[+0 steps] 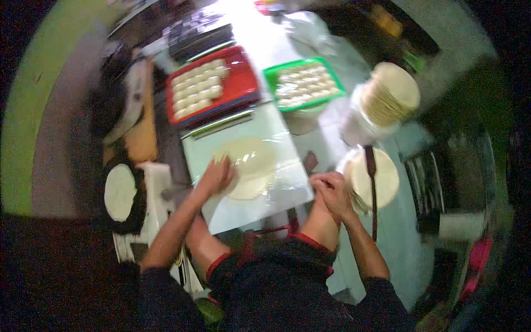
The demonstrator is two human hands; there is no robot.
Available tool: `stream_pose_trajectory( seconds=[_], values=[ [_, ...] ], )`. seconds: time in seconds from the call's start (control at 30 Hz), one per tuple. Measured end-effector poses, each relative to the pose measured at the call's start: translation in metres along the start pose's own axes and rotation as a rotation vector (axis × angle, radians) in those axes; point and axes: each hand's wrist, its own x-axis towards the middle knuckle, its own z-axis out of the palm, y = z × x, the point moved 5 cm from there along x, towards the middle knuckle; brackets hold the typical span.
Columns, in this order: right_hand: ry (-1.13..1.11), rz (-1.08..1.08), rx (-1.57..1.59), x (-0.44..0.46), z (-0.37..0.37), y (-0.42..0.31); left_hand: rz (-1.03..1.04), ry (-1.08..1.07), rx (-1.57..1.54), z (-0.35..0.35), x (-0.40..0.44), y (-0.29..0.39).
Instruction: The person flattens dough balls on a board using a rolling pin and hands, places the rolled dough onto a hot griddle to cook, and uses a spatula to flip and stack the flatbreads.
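A flat, thin round of dough lies on a board in front of me, with a clear plastic sheet about it. My left hand rests at the dough's left edge, its fingers reaching over it; the fingertips are somewhat blurred. By the right corner of the sheet, above my right knee, my right hand has its fingers curled together at the sheet's edge. Just right of that hand stands a stack of flat rounds, with a dark strip across its top.
Beyond the board are a red tray and a green basket, both with several dough balls. Another stack of rounds tops a white container at right. To the left, a flat round lies on a dark pan.
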Motion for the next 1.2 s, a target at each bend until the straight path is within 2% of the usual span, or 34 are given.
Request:
stream_pose_trajectory(
  seconds=[0.03,0.07,0.1,0.13,0.17,0.2,0.27,0.33,0.37,0.43,0.5,0.57,0.63,0.7,0.77,0.87,0.9,0.93,1.0,1.03,1.1,1.13,1.17,1.2],
  values=[
    [-0.108,0.019,-0.093,0.013,0.018,-0.009,0.013,0.135,-0.002,-0.034,0.017,-0.009],
    [-0.143,-0.042,-0.044,0.032,0.041,-0.018,0.138,0.309,0.099,-0.073,0.034,-0.014],
    [-0.173,-0.095,0.004,0.059,0.070,-0.020,0.096,0.403,0.202,-0.109,0.055,-0.023],
    [-0.202,-0.145,0.051,0.085,0.096,-0.020,-0.041,0.389,0.235,-0.158,0.066,-0.012],
    [-0.178,-0.223,0.027,0.113,0.120,-0.022,-0.035,0.474,0.298,-0.198,0.071,-0.007],
    [-0.154,-0.308,0.013,0.139,0.142,-0.022,-0.033,0.559,0.374,-0.223,0.073,-0.001],
    [-0.120,-0.501,0.002,0.180,0.183,-0.040,0.128,1.023,0.518,-0.255,0.071,0.001],
    [-0.281,-0.632,-0.090,0.208,0.216,-0.074,0.155,1.037,0.483,-0.267,0.054,0.014],
    [-0.288,-0.634,-0.082,0.220,0.238,-0.075,0.165,1.040,0.467,-0.262,0.044,0.021],
    [-0.429,-0.737,-0.149,0.230,0.271,-0.082,0.076,0.885,0.165,-0.221,0.025,0.012],
    [-0.525,-0.836,-0.162,0.236,0.296,-0.082,-0.016,0.671,-0.115,-0.154,0.006,-0.006],
    [-0.582,-0.919,-0.126,0.237,0.307,-0.082,-0.131,0.586,-0.282,-0.082,-0.014,-0.026],
    [-0.567,-1.006,-0.060,0.232,0.308,-0.080,-0.259,0.631,-0.309,-0.016,-0.024,-0.048],
    [-0.530,-1.215,0.035,0.225,0.302,-0.076,-0.348,0.718,-0.271,0.008,-0.020,-0.059],
    [-0.735,-1.318,0.080,0.234,0.307,-0.061,-0.436,0.777,-0.150,0.018,-0.011,-0.066],
    [-1.284,-0.536,-0.250,0.243,0.285,-0.101,-0.247,0.719,-0.146,0.025,-0.012,-0.070],
    [-1.180,-0.906,-0.302,0.253,0.288,-0.087,-0.203,0.719,-0.185,0.021,-0.016,-0.064],
    [-1.349,-0.779,-0.505,0.261,0.284,-0.093,-0.193,0.701,-0.241,0.027,-0.018,-0.062],
    [-1.604,-0.914,-0.859,0.268,0.290,-0.093,-0.162,0.664,-0.348,0.035,-0.019,-0.056],
    [-1.833,-0.698,-0.559,0.266,0.294,-0.083,-0.147,0.728,-0.366,0.030,-0.018,-0.046],
    [-2.150,-0.204,0.077,0.268,0.299,-0.051,-0.498,0.611,-0.732,0.044,-0.020,-0.052],
    [-2.050,-0.092,0.190,0.267,0.293,-0.047,-0.667,0.538,-0.912,0.056,-0.021,-0.054],
    [-1.942,0.011,0.292,0.259,0.283,-0.041,-0.548,0.783,-0.792,0.065,-0.018,-0.062],
    [-1.833,0.111,0.388,0.250,0.275,-0.040,-0.532,0.743,-0.856,0.081,-0.015,-0.067]
  ],
)
